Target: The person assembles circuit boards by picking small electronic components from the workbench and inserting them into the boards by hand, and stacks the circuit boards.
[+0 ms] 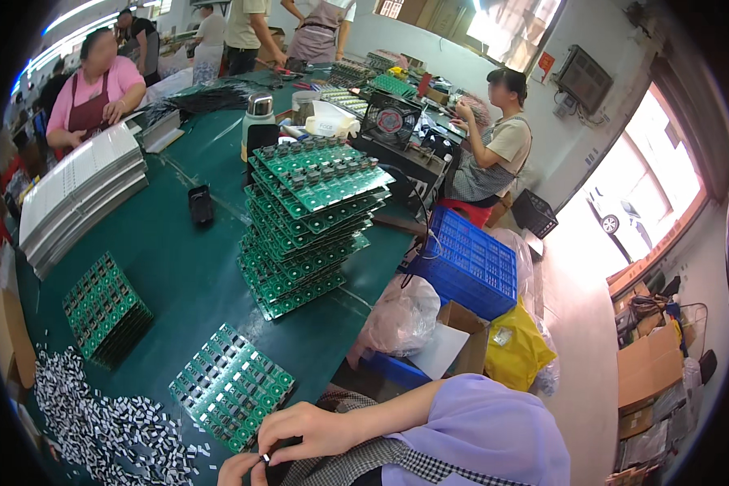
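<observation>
At the lower edge, my right hand (308, 429) pinches a small black and white component (266, 458) between thumb and fingertips. Up against it is my left hand (239, 470), its fingertips closed at the same small part and much of it cut off by the picture's edge. Just beyond my fingers a green circuit board panel (232, 387) lies flat, rows of dark parts on it. A spread heap of small white and black components (121, 421) covers the table to the left. Behind that heap sits a short stack of green board panels (105, 312).
A tall, uneven stack of green board panels (312, 227) stands mid-table, near a bottle (259, 109) and a black device (202, 205). White trays (81, 190) are piled far left. Blue crates (470, 259) and a yellow bag (518, 348) flank the table's right. Co-workers occupy the far sides.
</observation>
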`<state>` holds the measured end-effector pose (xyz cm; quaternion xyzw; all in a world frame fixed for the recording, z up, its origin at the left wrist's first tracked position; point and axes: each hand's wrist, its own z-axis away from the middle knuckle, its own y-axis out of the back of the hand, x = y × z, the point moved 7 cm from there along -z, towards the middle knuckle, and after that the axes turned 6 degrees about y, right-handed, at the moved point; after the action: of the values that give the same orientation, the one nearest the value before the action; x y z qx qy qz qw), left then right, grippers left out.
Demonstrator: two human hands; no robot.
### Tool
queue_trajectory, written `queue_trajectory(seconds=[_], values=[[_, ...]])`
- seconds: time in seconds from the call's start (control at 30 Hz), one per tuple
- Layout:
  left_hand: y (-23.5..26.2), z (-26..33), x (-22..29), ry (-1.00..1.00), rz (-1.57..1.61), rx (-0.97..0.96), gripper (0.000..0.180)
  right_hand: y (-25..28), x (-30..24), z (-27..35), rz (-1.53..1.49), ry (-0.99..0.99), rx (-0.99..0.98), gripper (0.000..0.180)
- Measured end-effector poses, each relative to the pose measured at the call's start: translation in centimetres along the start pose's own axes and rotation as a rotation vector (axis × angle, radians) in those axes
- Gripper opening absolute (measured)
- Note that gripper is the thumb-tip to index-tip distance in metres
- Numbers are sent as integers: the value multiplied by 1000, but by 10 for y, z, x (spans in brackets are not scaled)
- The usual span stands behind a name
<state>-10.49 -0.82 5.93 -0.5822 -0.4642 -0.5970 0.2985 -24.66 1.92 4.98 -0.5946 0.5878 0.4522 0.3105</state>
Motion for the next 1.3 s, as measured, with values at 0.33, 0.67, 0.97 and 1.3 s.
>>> queue_trajectory(seconds=[0.33, 0.67, 0.97, 1.3], values=[[-3, 11, -7, -67, 9, 76, 14, 0, -7, 5, 20, 122, 87, 15], [-4, 7, 4, -93, -58, -70, 11, -6, -9, 7, -32, 96, 23, 18], [-5, 2, -2, -64, -13, -88, 10, -2, -10, 4, 16, 132, 18, 16], [-7, 0, 1, -150, -57, -124, 9, -6, 2, 4, 13, -47, -73, 19]])
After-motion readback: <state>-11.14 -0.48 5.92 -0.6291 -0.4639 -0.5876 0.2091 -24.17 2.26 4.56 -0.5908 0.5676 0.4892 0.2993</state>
